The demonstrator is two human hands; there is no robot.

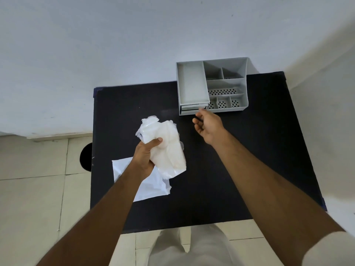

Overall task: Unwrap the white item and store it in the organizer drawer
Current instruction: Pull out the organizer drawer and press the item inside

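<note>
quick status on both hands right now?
Left hand: closed on the white item, held above the table.
Right hand: open, empty, at the organizer drawer front.

The desk (221, 169) is black all over, with a thin dark blue edge. The organizer (212, 85) on it is light grey. The floors of 4 of its small boxes have rows of little black holes, like dots. Its drawer (193, 108) is the same grey, with a dark gap under it. The item (167, 150) is white with see-through cloudy wrap around it. A flat white sheet (151, 185) lies on the black desk. The wall (96, 45) is pale bluish white. The floor (32, 189) has cream tiles with thin dark lines between them. The trousers (192, 250) are a light cream colour.
</note>
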